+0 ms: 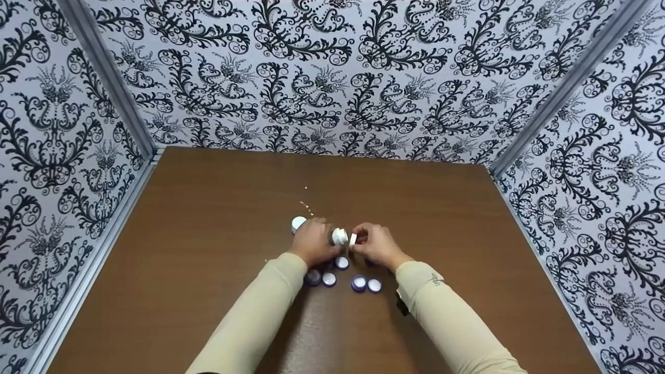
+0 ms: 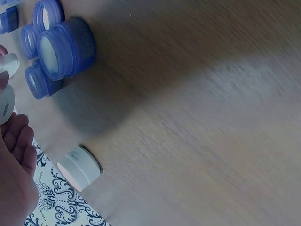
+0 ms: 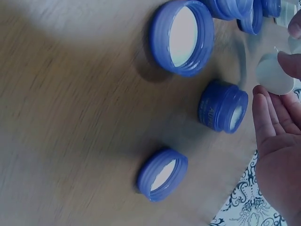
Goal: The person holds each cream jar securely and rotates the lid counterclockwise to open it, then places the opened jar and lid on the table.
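Observation:
In the head view my left hand (image 1: 314, 241) grips a small white jar (image 1: 340, 236), its mouth facing right. Just beside that mouth, my right hand (image 1: 378, 244) pinches a thin white disc-shaped lid (image 1: 353, 239) on edge. In the right wrist view the lid (image 3: 275, 75) lies between thumb and fingertips, its flat round face showing. Printing shows on the jar's round base (image 2: 6, 104) in the left wrist view. A second white jar (image 2: 80, 167) stands on the table beyond my left hand. Most of the gripped jar is hidden by my left fingers.
Near my forearms stand several open blue jars (image 2: 70, 49) with pale contents. A large blue lid (image 3: 207, 40), a small blue jar (image 3: 216, 106) and a small blue lid (image 3: 181, 174) lie on the right side. White specks (image 1: 306, 206) dot the wooden table (image 1: 234, 192). Patterned walls enclose it.

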{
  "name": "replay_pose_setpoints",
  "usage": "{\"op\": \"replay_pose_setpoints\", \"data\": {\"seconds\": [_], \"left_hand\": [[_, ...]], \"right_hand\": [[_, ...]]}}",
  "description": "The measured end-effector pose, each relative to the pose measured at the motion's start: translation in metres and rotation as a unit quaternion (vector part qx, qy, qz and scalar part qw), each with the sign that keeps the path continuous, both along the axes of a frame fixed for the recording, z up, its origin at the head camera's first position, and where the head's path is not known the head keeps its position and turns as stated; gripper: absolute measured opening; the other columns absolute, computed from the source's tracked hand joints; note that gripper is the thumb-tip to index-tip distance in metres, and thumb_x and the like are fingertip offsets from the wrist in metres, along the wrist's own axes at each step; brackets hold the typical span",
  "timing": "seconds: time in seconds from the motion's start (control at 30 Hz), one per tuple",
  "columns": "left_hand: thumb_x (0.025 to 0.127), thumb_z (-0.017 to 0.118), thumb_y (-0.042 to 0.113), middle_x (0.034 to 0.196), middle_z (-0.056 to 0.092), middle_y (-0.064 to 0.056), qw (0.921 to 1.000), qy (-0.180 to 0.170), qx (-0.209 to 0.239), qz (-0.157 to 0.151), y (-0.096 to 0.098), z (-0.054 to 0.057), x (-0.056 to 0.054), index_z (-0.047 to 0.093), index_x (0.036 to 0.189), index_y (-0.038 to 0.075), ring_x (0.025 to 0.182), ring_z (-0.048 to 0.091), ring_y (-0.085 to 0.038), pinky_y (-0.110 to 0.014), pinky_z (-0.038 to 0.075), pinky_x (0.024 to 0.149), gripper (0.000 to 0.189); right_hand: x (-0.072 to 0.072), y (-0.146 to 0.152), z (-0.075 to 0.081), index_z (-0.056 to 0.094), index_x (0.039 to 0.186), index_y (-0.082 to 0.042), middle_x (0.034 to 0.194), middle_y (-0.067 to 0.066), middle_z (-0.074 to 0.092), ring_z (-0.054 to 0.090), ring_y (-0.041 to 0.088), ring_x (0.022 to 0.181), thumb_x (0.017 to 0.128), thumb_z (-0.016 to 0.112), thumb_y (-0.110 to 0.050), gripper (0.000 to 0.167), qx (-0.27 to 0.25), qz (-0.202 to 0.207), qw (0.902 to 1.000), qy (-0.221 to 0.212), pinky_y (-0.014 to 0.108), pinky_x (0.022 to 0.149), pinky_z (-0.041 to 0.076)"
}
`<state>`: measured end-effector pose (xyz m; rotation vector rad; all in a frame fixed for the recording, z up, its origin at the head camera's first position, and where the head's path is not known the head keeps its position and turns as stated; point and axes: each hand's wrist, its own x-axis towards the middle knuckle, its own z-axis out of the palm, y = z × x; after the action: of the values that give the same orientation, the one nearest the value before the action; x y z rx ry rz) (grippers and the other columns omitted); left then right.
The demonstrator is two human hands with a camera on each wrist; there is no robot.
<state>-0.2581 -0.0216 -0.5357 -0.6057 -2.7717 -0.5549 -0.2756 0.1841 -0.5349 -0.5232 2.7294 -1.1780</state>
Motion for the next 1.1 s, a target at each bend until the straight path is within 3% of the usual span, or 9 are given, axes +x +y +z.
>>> {"op": "replay_pose_setpoints", "data": {"seconds": [0.3, 0.53, 0.73, 1.1], "left_hand": [[0.07, 0.077, 0.041, 0.08, 0.07, -0.005, 0.9999, -0.003, -0.012, -0.003, -0.0007, -0.0051, -0.0037, 0.069, 0.078, 0.01, 0.095, 0.066, -0.026, -0.037, 0.048, 0.092, 0.033], [0.071, 0.076, 0.042, 0.079, 0.071, -0.005, 0.9999, -0.004, -0.011, -0.004, -0.0006, -0.0037, -0.0038, 0.069, 0.078, 0.01, 0.098, 0.066, -0.026, -0.036, 0.047, 0.093, 0.034], [0.07, 0.077, 0.04, 0.076, 0.069, -0.005, 1.0, 0.005, 0.006, -0.002, -0.0006, -0.0008, -0.0032, 0.067, 0.074, 0.01, 0.092, 0.066, -0.027, -0.039, 0.05, 0.086, 0.032], [0.07, 0.078, 0.042, 0.074, 0.068, -0.002, 0.9999, 0.007, -0.005, 0.006, -0.003, -0.0034, -0.0032, 0.069, 0.074, 0.013, 0.088, 0.066, -0.025, -0.038, 0.05, 0.083, 0.031]], "right_hand": [[0.001, -0.0038, -0.0036, 0.068, 0.103, -0.001, 0.098, 0.009, 0.072, 0.071, 0.027, 0.092, 0.075, 0.08, -0.003, 0.03, 0.032, 0.007, 0.9994, 0.015, 0.033, 0.079, 0.055], [-0.0005, -0.0046, -0.003, 0.067, 0.102, 0.001, 0.096, 0.012, 0.072, 0.071, 0.03, 0.092, 0.075, 0.079, 0.0, 0.029, 0.027, 0.005, 0.9995, 0.017, 0.037, 0.08, 0.055], [-0.0013, -0.0054, -0.0005, 0.067, 0.103, -0.001, 0.097, 0.009, 0.072, 0.071, 0.028, 0.093, 0.075, 0.081, -0.002, 0.031, 0.033, -0.001, 0.9994, 0.014, 0.037, 0.081, 0.055], [-0.0031, -0.0051, -0.0054, 0.068, 0.098, -0.005, 0.092, 0.002, 0.071, 0.07, 0.024, 0.089, 0.074, 0.082, -0.005, 0.028, 0.03, -0.022, 0.9991, 0.022, 0.035, 0.077, 0.054]]}}
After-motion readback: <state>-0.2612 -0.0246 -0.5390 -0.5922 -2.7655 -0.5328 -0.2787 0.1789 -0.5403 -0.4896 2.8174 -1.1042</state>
